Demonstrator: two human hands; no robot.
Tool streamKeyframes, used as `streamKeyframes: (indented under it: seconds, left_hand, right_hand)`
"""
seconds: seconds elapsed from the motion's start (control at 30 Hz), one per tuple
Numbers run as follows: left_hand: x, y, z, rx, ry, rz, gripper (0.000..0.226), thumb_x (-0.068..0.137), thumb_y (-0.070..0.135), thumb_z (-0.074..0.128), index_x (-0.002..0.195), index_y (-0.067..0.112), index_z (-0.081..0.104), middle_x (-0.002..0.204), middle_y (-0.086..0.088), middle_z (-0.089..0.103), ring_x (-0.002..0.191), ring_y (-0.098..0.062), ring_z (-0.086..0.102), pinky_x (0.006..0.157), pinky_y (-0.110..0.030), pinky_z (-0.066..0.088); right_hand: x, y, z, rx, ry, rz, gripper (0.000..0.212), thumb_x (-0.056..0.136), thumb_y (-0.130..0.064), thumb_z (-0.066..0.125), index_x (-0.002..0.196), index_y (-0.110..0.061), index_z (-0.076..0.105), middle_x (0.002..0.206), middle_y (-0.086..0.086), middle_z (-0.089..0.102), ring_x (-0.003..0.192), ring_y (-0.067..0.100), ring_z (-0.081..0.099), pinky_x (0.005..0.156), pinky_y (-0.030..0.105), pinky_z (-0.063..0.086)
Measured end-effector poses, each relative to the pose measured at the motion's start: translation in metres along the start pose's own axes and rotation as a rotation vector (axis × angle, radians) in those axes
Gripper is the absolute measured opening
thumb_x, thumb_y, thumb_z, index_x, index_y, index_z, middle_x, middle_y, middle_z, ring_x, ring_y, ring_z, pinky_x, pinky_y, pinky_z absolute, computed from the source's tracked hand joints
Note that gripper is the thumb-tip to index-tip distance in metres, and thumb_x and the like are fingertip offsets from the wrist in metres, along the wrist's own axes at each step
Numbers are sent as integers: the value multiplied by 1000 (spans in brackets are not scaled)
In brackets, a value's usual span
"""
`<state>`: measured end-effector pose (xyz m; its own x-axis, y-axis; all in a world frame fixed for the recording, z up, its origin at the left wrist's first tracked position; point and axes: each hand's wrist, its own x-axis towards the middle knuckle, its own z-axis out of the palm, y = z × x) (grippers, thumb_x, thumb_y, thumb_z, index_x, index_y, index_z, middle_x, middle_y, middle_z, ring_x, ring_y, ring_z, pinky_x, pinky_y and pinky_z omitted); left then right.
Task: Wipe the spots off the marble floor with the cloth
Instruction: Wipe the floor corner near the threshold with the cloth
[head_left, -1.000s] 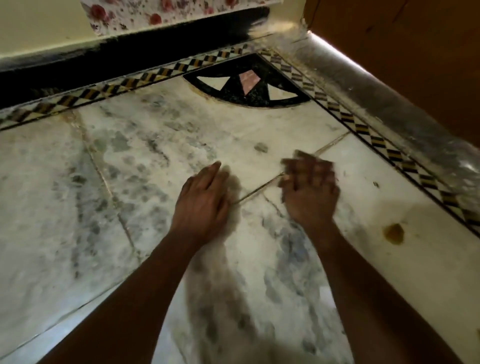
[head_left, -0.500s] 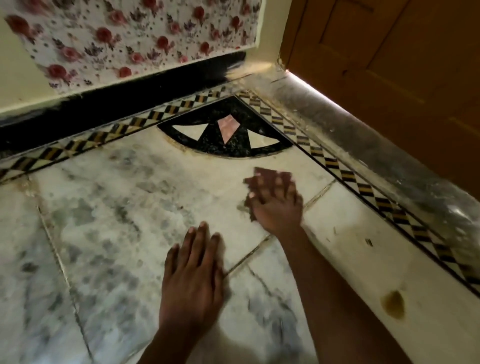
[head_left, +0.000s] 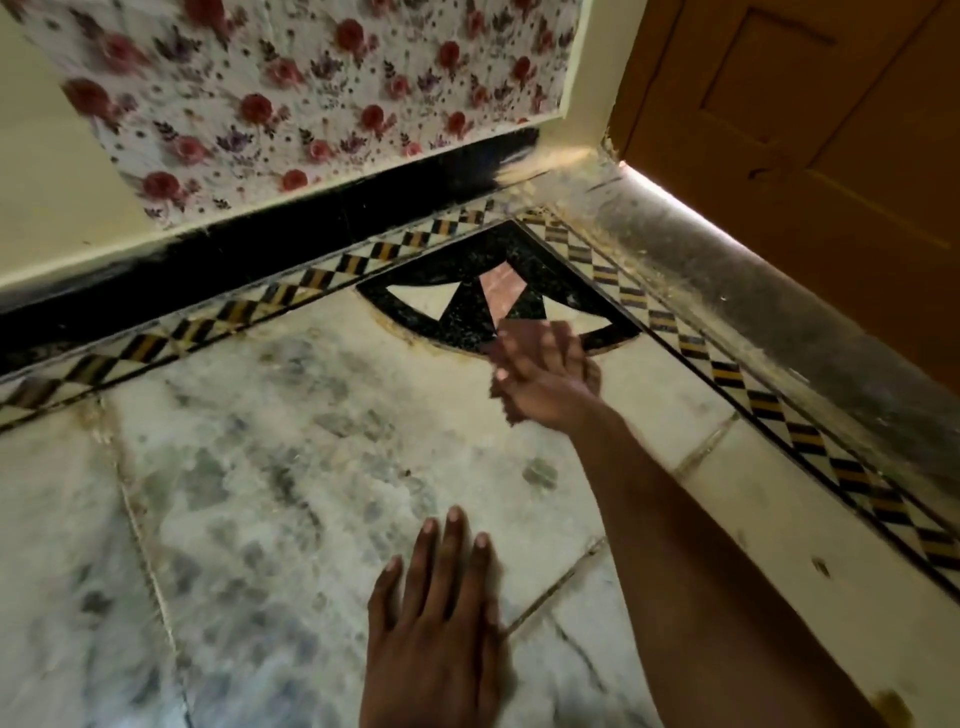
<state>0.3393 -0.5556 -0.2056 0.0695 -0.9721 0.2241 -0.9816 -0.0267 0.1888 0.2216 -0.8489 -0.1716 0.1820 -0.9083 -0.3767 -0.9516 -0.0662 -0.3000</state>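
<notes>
Right hand (head_left: 545, 376): blurred, centre-right of frame; fingers flattened over the cloth (head_left: 503, 405), which is pressed to the marble floor (head_left: 291, 467) at the lower edge of the black inlay (head_left: 467, 317).
Left hand (head_left: 441, 623): spread flat, nothing held, laid on the floor at bottom centre.
Technique: even pressure is best kept, with short overlapping strokes.
Remaining: a grey spot (head_left: 540, 474) below the cloth; a brown stain (head_left: 893, 706) at the lower right.
Obstacles: the checkered border (head_left: 727, 374) and door sill (head_left: 779, 312) crowd the corner.
</notes>
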Motion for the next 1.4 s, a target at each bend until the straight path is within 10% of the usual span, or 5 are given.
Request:
streamKeyframes:
  seconds: [0.7, 0.83, 1.03, 1.27, 1.4]
  left_hand:
    - [-1, 5, -17, -47, -175, -25, 61, 106, 42, 35, 164, 25, 40, 180, -1, 21, 166, -25, 22, 127, -54, 26]
    - [0, 5, -17, -50, -146, -1, 62, 105, 43, 33, 163, 24, 42, 179, -2, 23, 165, -26, 24, 125, -55, 27]
    - [0, 7, -22, -58, -168, -9, 63, 106, 47, 30, 163, 24, 42, 179, -3, 25, 165, -27, 25, 124, -55, 26]
    - [-1, 7, -19, -53, -152, -11, 65, 107, 55, 29, 163, 24, 41, 178, -5, 27, 165, -27, 24, 123, -54, 25]
    - [-1, 5, -18, -67, -152, 3, 67, 107, 58, 24, 164, 26, 37, 179, -4, 24, 165, -27, 22, 124, -54, 23]
  right_hand:
    - [-242, 99, 88, -92, 395, 178, 58, 104, -63, 27, 161, -56, 22, 178, 2, 12, 164, 35, 12, 127, 58, 20]
    - [-178, 110, 52, 172, 386, 587, 60, 106, -64, 20, 164, -53, 9, 179, 5, -7, 164, 36, -12, 130, 61, 1]
    - [-244, 112, 76, -97, 321, 99, 61, 102, -67, 22, 161, -61, 6, 179, -2, 3, 165, 31, -1, 127, 65, 6]
    - [-212, 181, 34, 109, 268, 587, 62, 104, -70, 14, 162, -57, -5, 177, -2, -19, 162, 31, -20, 125, 69, -9]
    - [-226, 138, 62, -11, 261, 289, 59, 105, -67, 14, 161, -57, -1, 179, 2, -10, 163, 33, -17, 125, 68, -13]
